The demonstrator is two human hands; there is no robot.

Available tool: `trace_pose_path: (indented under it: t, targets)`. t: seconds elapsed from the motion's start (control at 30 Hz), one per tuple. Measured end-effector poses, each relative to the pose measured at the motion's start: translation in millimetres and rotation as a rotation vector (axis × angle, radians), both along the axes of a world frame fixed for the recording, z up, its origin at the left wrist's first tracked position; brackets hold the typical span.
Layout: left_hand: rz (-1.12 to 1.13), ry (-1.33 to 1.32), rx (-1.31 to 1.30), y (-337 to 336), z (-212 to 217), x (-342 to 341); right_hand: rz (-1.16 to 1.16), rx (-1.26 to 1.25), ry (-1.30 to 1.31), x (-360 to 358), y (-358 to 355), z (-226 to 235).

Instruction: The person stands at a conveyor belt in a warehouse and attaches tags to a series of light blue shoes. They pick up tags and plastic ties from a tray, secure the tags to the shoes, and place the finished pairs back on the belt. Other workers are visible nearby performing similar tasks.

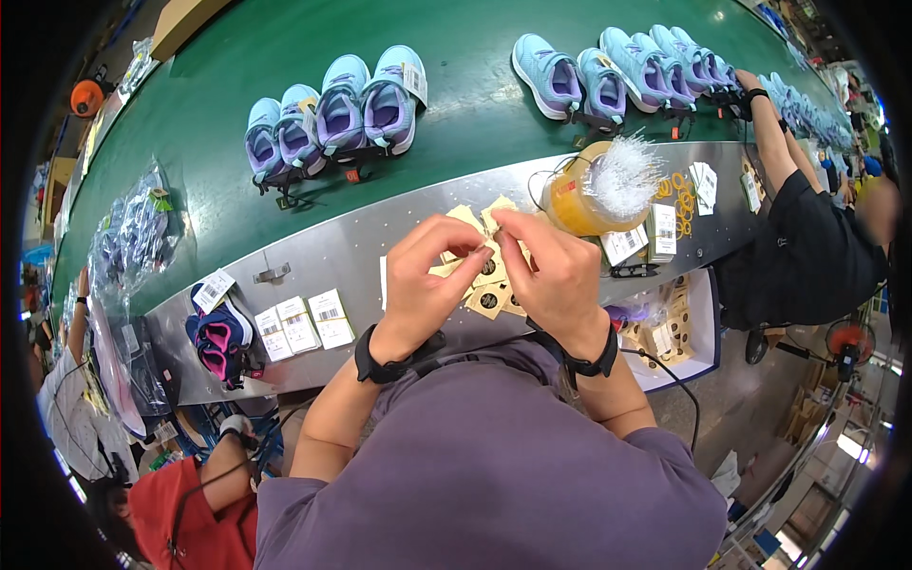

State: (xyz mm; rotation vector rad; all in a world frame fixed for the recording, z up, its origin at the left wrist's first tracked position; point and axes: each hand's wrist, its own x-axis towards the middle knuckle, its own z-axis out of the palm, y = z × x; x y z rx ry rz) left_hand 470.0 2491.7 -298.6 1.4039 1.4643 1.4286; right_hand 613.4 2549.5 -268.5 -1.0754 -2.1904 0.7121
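Both my hands are closed in a pinch, fingertips close together over the metal ledge. My left hand [429, 274] and my right hand [559, 273] meet at a small pale bit, too small and too covered by fingers to name. Just beneath them lie several cream paper squares [488, 301] with round black marks, some hidden by my hands. A yellow tub [573, 195] stands by my right hand, a bundle of clear plastic tag fasteners [624, 178] spreading from its top.
Light blue shoes [343, 106] stand in pairs on the green belt [465, 85]. Printed tag stacks [298, 325] and a navy-pink pair [221, 342] lie left; yellow rubber bands [683, 204] lie right. A white box [705, 334] is below the ledge. Co-workers flank me; one arm [771, 133] reaches shoes.
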Motion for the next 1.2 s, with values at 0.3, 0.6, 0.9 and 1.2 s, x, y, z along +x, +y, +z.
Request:
trace_pose_path:
  t: [0.3,0.6,0.9,1.2]
  targets:
    - [-0.215,0.809,0.638,41,33,4,0.170,-0.265,0.094,36,33,18]
    - [-0.493,0.660,0.332,143,41,34,-0.152,-0.195,0.373,98,116,45]
    - [-0.633,0.828,0.120,282,-50,82,-0.309,-0.055,-0.583,220,309,-18]
    - [-0.507,1.001,0.051,284,-104,97,-0.226,0.021,-1.003,200,365,-71]
